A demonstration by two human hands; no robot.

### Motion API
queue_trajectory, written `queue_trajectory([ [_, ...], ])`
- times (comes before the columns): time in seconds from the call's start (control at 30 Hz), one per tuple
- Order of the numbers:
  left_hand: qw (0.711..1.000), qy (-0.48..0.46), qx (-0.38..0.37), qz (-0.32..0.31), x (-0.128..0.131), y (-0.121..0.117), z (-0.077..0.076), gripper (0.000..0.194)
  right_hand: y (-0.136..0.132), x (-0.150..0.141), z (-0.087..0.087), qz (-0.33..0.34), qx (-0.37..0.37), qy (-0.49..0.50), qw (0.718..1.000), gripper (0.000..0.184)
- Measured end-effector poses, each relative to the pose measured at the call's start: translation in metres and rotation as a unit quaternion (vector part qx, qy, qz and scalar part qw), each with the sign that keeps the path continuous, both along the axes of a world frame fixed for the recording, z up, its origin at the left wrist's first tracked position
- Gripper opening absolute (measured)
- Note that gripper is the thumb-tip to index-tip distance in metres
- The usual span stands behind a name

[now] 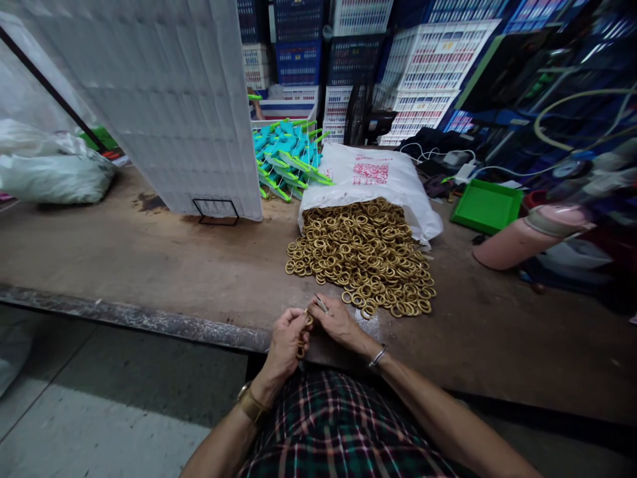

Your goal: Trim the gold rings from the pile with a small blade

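My left hand [287, 342] is closed on brass-coloured rings [300, 350], one pinched at the fingertips and others hanging below the fingers. Close against it, my right hand [338, 322] grips a thin metal tool [322, 304] with a pointed end; its exact kind is too small to tell. Both hands meet above the table's front edge, with the fingertips at the pinched ring. Just beyond them lies a large heap of brass-coloured rings [368, 259], spilling from the mouth of a white sack [343, 162] with red print.
Left of the heap stands a tall white panel [174, 119] on a black wire stand [216, 211]. Teal and green plastic pieces [288, 159] lie behind. To the right are a green tray [488, 206] and a pink bottle [527, 239]. Stacked crates [428, 56] rise at the back.
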State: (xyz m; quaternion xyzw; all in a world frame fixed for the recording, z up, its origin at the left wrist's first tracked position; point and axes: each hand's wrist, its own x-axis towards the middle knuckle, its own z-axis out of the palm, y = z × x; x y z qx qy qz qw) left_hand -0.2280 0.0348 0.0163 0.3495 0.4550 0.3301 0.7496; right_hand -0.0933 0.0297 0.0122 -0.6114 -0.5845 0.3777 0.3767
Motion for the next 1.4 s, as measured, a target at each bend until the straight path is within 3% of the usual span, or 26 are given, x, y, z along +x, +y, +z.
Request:
queue_trajectory([
  [0.1, 0.986, 0.121, 0.116, -0.006, 0.000, -0.001, 0.000, 0.025, -0.001, 0.003, 0.004, 0.018, -0.030, 0.022, 0.999, 0.023],
  [0.23, 0.930, 0.207, 0.304, 0.004, 0.000, -0.001, 0.000, 0.015, -0.003, 0.004, 0.013, 0.028, -0.056, 0.049, 0.997, 0.026],
  [0.33, 0.913, 0.219, 0.345, -0.007, 0.000, 0.000, 0.002, 0.014, -0.003, 0.002, 0.015, 0.023, -0.055, 0.048, 0.997, 0.027],
  [0.4, 0.927, 0.204, 0.314, -0.018, 0.000, 0.001, 0.004, 0.015, -0.003, 0.002, 0.014, 0.019, -0.056, 0.053, 0.997, 0.026],
  [0.57, 0.978, 0.147, 0.127, -0.074, 0.000, -0.002, 0.009, 0.024, -0.002, 0.002, 0.009, 0.010, -0.070, 0.052, 0.996, 0.028],
  [0.8, 0.998, 0.001, -0.007, -0.067, 0.000, -0.004, 0.006, 0.036, -0.004, 0.001, 0.008, 0.000, -0.068, 0.029, 0.997, 0.034],
  [0.93, 0.998, -0.047, -0.014, -0.050, 0.000, -0.005, 0.004, 0.036, -0.001, 0.002, 0.005, -0.009, -0.057, 0.015, 0.998, 0.035],
  [1.03, 0.998, -0.056, 0.006, -0.038, -0.001, -0.005, 0.001, 0.035, -0.001, 0.004, 0.000, -0.029, -0.021, -0.063, 0.997, 0.028],
  [1.2, 0.998, -0.017, 0.051, -0.023, -0.002, -0.004, -0.002, 0.033, -0.011, 0.003, 0.003, 0.071, 0.005, -0.253, 0.965, 0.018],
  [1.4, 0.997, 0.023, 0.064, -0.023, -0.002, -0.004, -0.003, 0.032, -0.015, -0.002, 0.016, 0.104, -0.023, -0.332, 0.937, 0.023],
])
